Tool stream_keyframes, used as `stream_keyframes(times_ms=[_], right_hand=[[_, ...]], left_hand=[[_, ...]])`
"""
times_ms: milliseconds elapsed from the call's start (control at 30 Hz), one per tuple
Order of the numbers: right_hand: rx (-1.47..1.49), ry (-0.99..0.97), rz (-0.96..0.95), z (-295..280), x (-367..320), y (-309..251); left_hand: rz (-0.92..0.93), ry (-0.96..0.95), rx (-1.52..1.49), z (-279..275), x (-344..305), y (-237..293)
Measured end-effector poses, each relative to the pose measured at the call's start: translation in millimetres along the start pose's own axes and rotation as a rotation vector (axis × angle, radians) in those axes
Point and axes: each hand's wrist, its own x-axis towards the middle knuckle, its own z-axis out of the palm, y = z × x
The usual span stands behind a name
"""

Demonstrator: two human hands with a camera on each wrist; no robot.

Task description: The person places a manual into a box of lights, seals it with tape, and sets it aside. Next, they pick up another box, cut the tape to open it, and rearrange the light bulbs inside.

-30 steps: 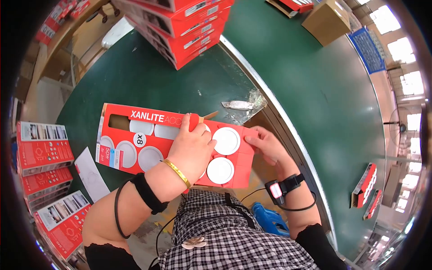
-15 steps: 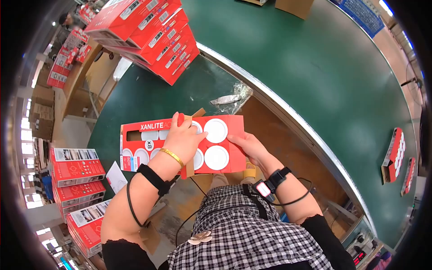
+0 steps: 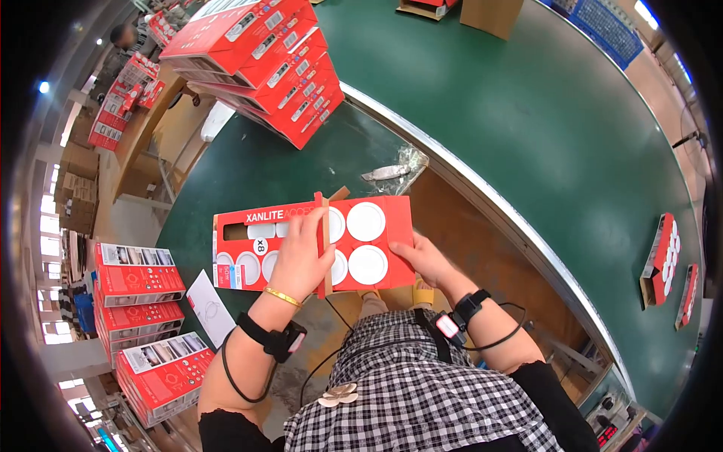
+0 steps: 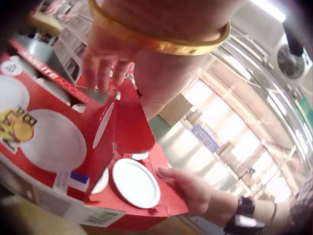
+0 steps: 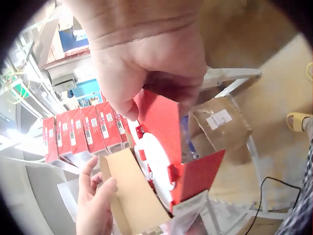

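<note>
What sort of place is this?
Looks like a packing station in a factory or warehouse: a part-open red XANLITE box being handled, a tall stack of red cartons, and a long green work surface running past.

Red XANLITE box, printed face up, flap upright at left hand; red tray with round white discs juts from open end, outer edge in right hand.

The left hand covers part of the XANLITE box; the red insert hides the right hand's fingertips. Far at left, a person is blurred.
</note>
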Motion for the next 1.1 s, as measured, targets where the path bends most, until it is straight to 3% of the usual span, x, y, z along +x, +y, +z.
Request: stream_keyframes(times_ms=[33,133,500,600,733,800,833,900,933,1000,1067,1100], right_hand=[[-0.012,-0.008,-0.021,1.5,-1.0,3.8],[-0.141,-0.011,-0.01,8.7,-5.6,-5.5],[-0.333,-0.167,0.045,60.7,20.2,13.0],[-0.395,-0.177,-0.05,69.3,33.0,26.0],[-0.35,-0.169,0.072,69.4,32.1,24.7],[-0.404,-0.06,-0.118,56.3,31.2,36.5],[-0.406,-0.066,-0.114,44.1,33.0,48.4],[-0.225,-0.014,-0.068,24.9,39.4,69.8],[-0.226,-0.022,-0.067,35.1,34.3,53.0],[-0.477,0.077,0.234,64.4,14.7,1.9],[-0.55,0.059,0.242,56.2,26.6,20.8],[-0.579,0.025,0.052,39.1,42.5,58.9]], left_hand=[[-0.06,-0.092,-0.135,5.5,-2.3,-13.6],[-0.064,0.016,-0.254,14.9,-6.9,-17.2],[0.257,-0.004,-0.105,40.8,-10.1,27.6],[0.217,-0.031,-0.038,44.8,-12.0,20.9],[0.24,-0.029,-0.043,39.8,-16.6,19.6],[0.178,-0.065,-0.079,40.5,-21.2,26.4],[0.171,-0.063,-0.08,42.2,-23.6,23.8],[0.099,-0.123,-0.395,45.0,-30.8,13.2],[0.093,-0.119,-0.392,41.1,-37.0,2.0],[0.113,0.042,-0.17,23.1,-58.5,-31.8],[0.114,0.019,-0.137,12.0,-85.6,-54.7],[0.138,-0.05,-0.015,14.0,-98.7,-65.0]])
